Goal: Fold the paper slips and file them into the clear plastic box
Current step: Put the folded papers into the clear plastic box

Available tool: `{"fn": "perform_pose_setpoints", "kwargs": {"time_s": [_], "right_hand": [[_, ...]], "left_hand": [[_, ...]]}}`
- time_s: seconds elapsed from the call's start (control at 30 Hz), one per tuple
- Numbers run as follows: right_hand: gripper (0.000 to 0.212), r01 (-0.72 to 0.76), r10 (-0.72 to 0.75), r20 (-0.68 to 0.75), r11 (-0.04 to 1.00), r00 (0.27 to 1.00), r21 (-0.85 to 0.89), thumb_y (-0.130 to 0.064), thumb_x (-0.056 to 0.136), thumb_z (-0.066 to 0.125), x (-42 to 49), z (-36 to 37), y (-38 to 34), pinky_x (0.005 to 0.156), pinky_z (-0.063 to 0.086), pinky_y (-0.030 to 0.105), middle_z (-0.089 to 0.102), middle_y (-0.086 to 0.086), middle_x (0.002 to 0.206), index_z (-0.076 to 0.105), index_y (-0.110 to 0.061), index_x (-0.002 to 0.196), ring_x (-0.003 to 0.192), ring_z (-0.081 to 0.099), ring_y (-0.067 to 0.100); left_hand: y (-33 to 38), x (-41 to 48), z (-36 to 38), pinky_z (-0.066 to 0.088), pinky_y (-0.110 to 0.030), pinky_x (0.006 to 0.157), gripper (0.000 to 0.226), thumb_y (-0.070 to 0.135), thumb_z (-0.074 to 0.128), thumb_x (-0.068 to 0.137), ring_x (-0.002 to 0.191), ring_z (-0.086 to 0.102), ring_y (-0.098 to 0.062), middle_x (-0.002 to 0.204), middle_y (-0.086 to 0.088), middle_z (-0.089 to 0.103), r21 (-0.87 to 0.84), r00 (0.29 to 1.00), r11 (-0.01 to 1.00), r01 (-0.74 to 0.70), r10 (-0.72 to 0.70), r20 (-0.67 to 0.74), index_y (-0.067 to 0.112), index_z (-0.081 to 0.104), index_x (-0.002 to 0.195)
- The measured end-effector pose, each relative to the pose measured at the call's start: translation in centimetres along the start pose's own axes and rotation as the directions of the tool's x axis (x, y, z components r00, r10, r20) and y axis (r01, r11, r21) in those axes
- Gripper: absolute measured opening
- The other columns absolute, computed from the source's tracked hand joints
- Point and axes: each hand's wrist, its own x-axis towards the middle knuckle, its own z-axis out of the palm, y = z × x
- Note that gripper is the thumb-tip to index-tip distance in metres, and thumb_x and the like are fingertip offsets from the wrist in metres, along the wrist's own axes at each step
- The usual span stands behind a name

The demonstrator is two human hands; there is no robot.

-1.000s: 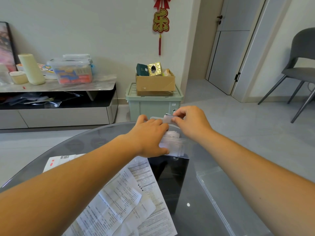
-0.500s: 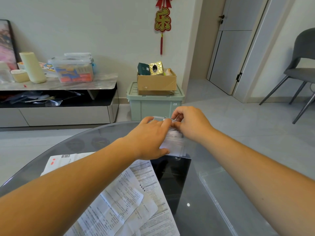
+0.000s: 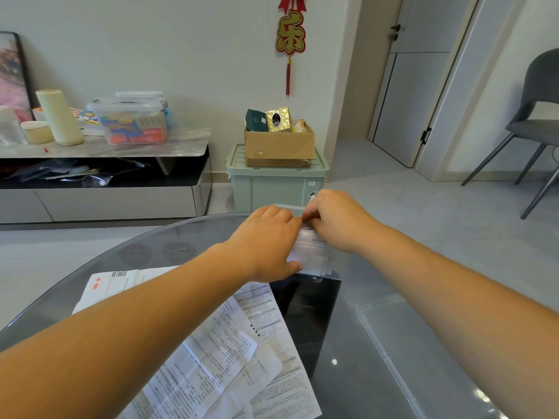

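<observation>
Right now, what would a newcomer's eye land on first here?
Both hands meet over the clear plastic box at the far middle of the glass table: the left hand grips its side, and the right hand pinches a folded slip at its top. Near left, printed paper sheets lie unfolded in a loose overlapping pile. On the back wall hangs a red and gold ornament.

Glass table (image 3: 142, 255): paper slips (image 3: 230, 358), clear plastic box (image 3: 314, 261), clear lid (image 3: 390, 328) at right.

The right hand (image 3: 338, 222) comes lower, closing against the left hand (image 3: 266, 240) and pushing the slip (image 3: 313, 237) deeper into the box (image 3: 311, 263).
</observation>
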Motion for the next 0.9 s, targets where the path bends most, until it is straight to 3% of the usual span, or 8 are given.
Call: {"fn": "perform_pose_setpoints", "kwargs": {"time_s": [0.13, 0.27, 0.43, 0.63, 0.8, 0.9], "right_hand": [[0.035, -0.003, 0.003, 0.01, 1.0, 1.0, -0.023, 0.0, 0.092, 0.053, 0.0, -0.1, 0.0, 0.085, 0.054, 0.038, 0.061, 0.006, 0.105, 0.077, -0.02, 0.107, 0.095, 0.06, 0.023], [0.039, -0.031, 0.033, 0.032, 0.999, 0.999, -0.044, 0.0, 0.091, 0.048, -0.7, -0.6, -0.3, 0.092, 0.052, 0.037, 0.063, 0.006, 0.119, 0.073, -0.017, 0.116, 0.109, 0.06, 0.025], [0.036, -0.016, 0.016, -0.051, 1.0, 0.999, -0.003, -0.008, 0.094, 0.04, -2.2, -1.0, -0.6, 0.088, 0.05, 0.036, 0.071, 0.005, 0.114, 0.069, -0.015, 0.115, 0.104, 0.061, 0.025], [0.035, -0.007, -0.003, 0.086, 0.993, 0.996, 0.122, -0.027, 0.094, 0.031, -3.5, -0.2, 0.0, 0.085, 0.051, 0.043, 0.066, 0.0, 0.105, 0.061, -0.024, 0.112, 0.094, 0.058, 0.019], [0.028, 0.019, -0.017, 0.061, 0.999, 0.998, -0.027, -0.025, 0.101, 0.03, -3.5, 0.4, 0.2, 0.097, 0.033, 0.037, 0.062, -0.005, 0.103, 0.054, -0.027, 0.116, 0.096, 0.052, 0.015], [0.029, 0.022, -0.025, 0.046, 0.998, 0.999, 0.066, -0.024, 0.102, 0.031, -3.8, 0.4, 0.0, 0.092, 0.033, 0.033, 0.065, -0.006, 0.105, 0.052, -0.024, 0.123, 0.092, 0.055, 0.013]], "left_hand": [[0.2, 0.2, 0.1, 0.037, -0.036, 0.105, 0.067, 0.065, 0.057, 0.086, 0.114, 0.044, -0.022, 0.124, -0.003, 0.05, 0.005, 0.999, 0.999, 0.036, -0.036, 0.026, 0.02, 0.051, 0.134], [0.3, 0.3, -0.1, 0.031, -0.04, 0.111, 0.073, 0.067, 0.056, 0.086, 0.129, 0.035, -0.026, 0.141, -0.006, 0.037, 0.011, 0.997, 0.998, 0.055, -0.056, 0.062, 0.02, 0.048, 0.14], [0.2, 0.4, -0.4, 0.022, -0.044, 0.121, 0.071, 0.063, 0.054, 0.089, 0.135, 0.038, -0.024, 0.146, -0.003, 0.041, -0.031, 0.994, 0.999, 0.025, -0.022, 0.11, 0.019, 0.043, 0.144], [0.2, 0.4, -0.6, 0.023, -0.05, 0.121, 0.07, 0.059, 0.055, 0.09, 0.131, 0.044, -0.023, 0.138, 0.0, 0.05, -0.067, 0.986, 0.997, 0.039, -0.028, 0.165, 0.022, 0.037, 0.146], [0.2, 0.4, -0.5, 0.022, -0.05, 0.121, 0.068, 0.058, 0.057, 0.089, 0.132, 0.043, -0.022, 0.139, 0.002, 0.052, -0.115, 0.984, 0.992, 0.061, -0.04, 0.174, 0.024, 0.039, 0.146], [0.1, 0.3, -0.3, 0.019, -0.051, 0.122, 0.069, 0.056, 0.058, 0.09, 0.133, 0.044, -0.021, 0.138, 0.002, 0.051, -0.121, 0.989, 0.992, 0.045, -0.027, 0.148, 0.023, 0.037, 0.146]]}}
